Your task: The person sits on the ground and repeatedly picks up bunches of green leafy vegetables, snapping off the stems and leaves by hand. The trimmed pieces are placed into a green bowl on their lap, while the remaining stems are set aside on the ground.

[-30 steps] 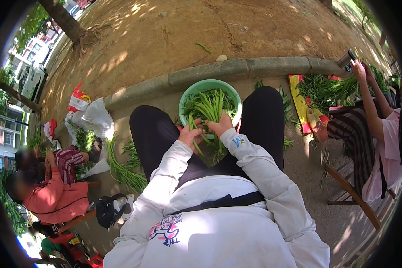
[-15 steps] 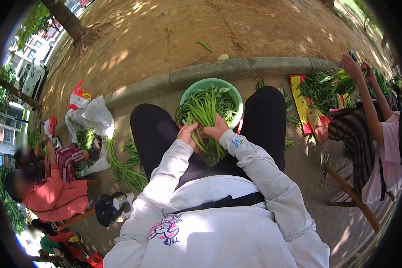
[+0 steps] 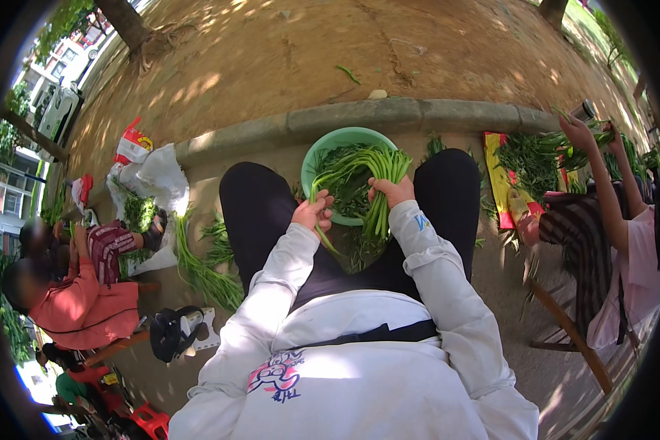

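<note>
Between my knees stands a light green basin, with dark green leaves heaped inside. My right hand is closed around a thick bundle of long green vegetable stems, which hangs over the basin's right and near side. Held in a pinch by my left hand are a few thin stems at the basin's left rim. They arch across the basin toward the bundle, and one loose end points down past my fingers.
More long stems lie on the ground to the left, near a white sack. A black cap sits behind them. At right, a co-worker's hands hold greens above a yellow-red sack. A stone curb runs beyond the basin.
My hands have moved apart, the right one rightward with the bundle, the left keeping a few stems. The bundle has swung right, uncovering the leaves in the basin.
</note>
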{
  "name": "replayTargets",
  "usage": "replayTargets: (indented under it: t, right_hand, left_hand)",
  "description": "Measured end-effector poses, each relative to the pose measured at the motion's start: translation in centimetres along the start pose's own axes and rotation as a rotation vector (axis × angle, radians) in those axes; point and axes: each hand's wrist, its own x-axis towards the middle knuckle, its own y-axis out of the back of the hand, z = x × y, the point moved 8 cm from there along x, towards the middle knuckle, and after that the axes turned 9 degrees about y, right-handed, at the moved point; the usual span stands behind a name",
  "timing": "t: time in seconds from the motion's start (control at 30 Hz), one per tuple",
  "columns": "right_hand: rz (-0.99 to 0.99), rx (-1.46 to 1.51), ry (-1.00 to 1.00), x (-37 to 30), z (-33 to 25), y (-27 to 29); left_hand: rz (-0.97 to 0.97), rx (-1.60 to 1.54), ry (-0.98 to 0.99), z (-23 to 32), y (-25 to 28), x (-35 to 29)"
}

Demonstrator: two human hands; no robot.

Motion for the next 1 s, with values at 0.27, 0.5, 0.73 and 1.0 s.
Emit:
replayTargets:
  t: [0.27,0.5,0.73,1.0]
  right_hand:
    - [-0.322,-0.044,0.109,-1.6,-2.0,-3.6]
    - [-0.637,-0.341,0.065,-3.9,4.0,-6.9]
    - [-0.683,-0.387,0.199,-4.1,3.8,-8.0]
    - [-0.291,0.153,-0.087,-1.6,0.4,-4.0]
  left_hand:
    - [-0.116,-0.308,0.037,0.4,-0.8,0.9]
    - [-0.191,-0.209,0.027,-1.0,-2.0,0.8]
    - [-0.185,-0.083,-0.088,-0.7,-1.6,1.4]
    - [-0.101,0.144,0.128,-0.8,-2.4,-0.1]
